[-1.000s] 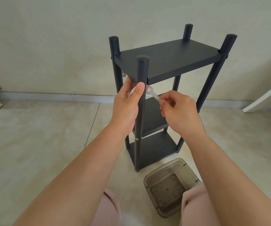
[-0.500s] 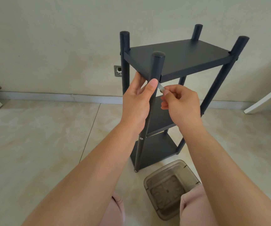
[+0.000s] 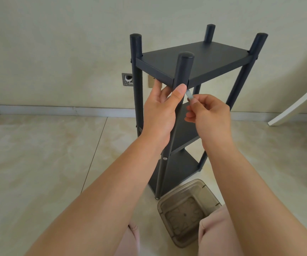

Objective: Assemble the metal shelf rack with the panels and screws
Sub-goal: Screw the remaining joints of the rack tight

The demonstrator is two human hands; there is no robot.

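A dark metal shelf rack (image 3: 195, 60) with three panels and four round posts stands upright on the floor. My left hand (image 3: 161, 112) grips the near front post (image 3: 183, 71) just under the top panel, thumb across the post's front. My right hand (image 3: 210, 113) pinches a small flat silver wrench (image 3: 189, 94), whose tip meets the post at the top panel's near corner, right beside my left thumb. A silver screw head (image 3: 165, 158) shows lower on the same post.
A translucent brown plastic tray (image 3: 187, 212) lies on the tile floor by the rack's foot, between my knees. The wall stands close behind the rack, with a socket plate (image 3: 127, 79). A white furniture leg (image 3: 296, 106) leans at the right.
The rack's top has shifted to the right in view. My right hand moved up close to the post, and the wrench now sits short against the top corner instead of sticking out.
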